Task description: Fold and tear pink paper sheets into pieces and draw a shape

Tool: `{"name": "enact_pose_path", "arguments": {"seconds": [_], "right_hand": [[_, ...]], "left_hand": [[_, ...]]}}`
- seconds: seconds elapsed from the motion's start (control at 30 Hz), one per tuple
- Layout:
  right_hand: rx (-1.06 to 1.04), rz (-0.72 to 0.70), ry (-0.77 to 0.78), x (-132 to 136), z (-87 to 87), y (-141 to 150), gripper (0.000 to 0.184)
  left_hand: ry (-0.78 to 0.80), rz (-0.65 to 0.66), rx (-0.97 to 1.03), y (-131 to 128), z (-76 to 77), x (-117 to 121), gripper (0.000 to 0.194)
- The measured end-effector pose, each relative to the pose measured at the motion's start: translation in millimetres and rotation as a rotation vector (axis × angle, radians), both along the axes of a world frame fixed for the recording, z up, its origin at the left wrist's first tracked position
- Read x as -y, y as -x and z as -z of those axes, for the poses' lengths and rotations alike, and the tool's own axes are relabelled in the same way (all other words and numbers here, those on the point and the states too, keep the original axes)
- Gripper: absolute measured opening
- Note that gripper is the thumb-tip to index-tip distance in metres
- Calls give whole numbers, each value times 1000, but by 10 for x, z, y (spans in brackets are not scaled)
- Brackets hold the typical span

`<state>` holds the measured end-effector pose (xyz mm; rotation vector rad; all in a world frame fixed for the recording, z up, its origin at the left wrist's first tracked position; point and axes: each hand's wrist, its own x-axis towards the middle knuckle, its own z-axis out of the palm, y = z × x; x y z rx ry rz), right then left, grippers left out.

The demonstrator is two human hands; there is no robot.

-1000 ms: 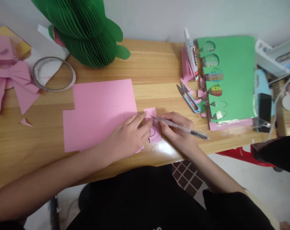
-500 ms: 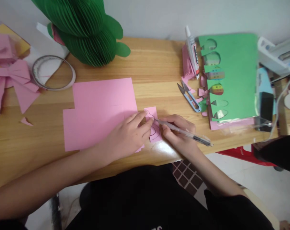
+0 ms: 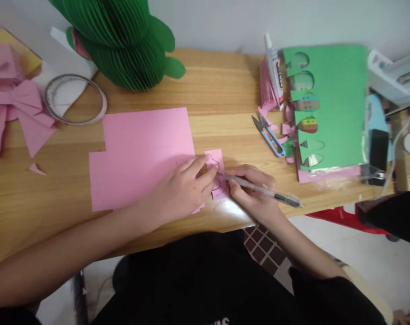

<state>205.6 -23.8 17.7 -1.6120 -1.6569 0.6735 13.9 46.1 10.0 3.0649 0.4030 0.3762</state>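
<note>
My right hand (image 3: 255,189) grips a clear-barrelled pen (image 3: 259,188), its tip on a small pink paper piece (image 3: 219,193). Dark curved outlines are drawn on that piece, partly covered by my fingers. With fingers stretched out, my left hand (image 3: 184,187) presses the piece's left side flat against the table. Beneath my left palm and wrist lie larger pink paper sheets (image 3: 140,140), overlapping one another.
Thread snips (image 3: 271,137) lie among pink scraps at right, near a glue tube (image 3: 275,79). Beyond is a green sheet with cutouts (image 3: 340,104). A tape roll (image 3: 101,106), pink paper bows (image 3: 22,104) and a green honeycomb paper shape (image 3: 130,63) stand at left and back.
The pen tip has shifted slightly down along the drawn line, and the outline's upper curve shows a little longer. My left hand stays in place.
</note>
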Motion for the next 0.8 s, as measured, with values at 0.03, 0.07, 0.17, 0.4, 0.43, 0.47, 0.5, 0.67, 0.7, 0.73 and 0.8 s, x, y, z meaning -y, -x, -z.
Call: {"name": "enact_pose_path", "arguments": {"seconds": [0.03,0.07,0.17,0.4,0.43,0.47,0.5,0.67,0.7,0.73,0.8], "right_hand": [[-3,-4,0,2,2,0,16],[-4,-7,2,3,4,-1,15],[-2,-12,6,5,5,-7,14],[-20,37,34,2,1,-6,12],[-23,43,36,2,2,-5,12],[-24,46,40,3,2,-5,12],[-24,47,43,4,3,-6,12],[-18,49,43,5,3,-11,12],[-22,51,39,4,4,-11,12],[-26,52,36,2,6,-10,11],[-29,58,28,-3,15,-8,11]], "left_hand": [[-3,1,3,-2,-1,-1,23],[-7,1,7,-4,-3,-2,23],[-15,1,22,-6,-3,-2,23],[-8,-3,23,1,5,0,24],[-9,-3,24,0,5,1,24],[-9,-4,23,-1,6,1,23],[-9,-5,21,-3,7,1,23],[15,-4,8,-3,18,6,23],[22,-4,6,-1,20,7,23],[26,-5,6,1,23,8,22],[29,-7,3,7,27,10,22]]}}
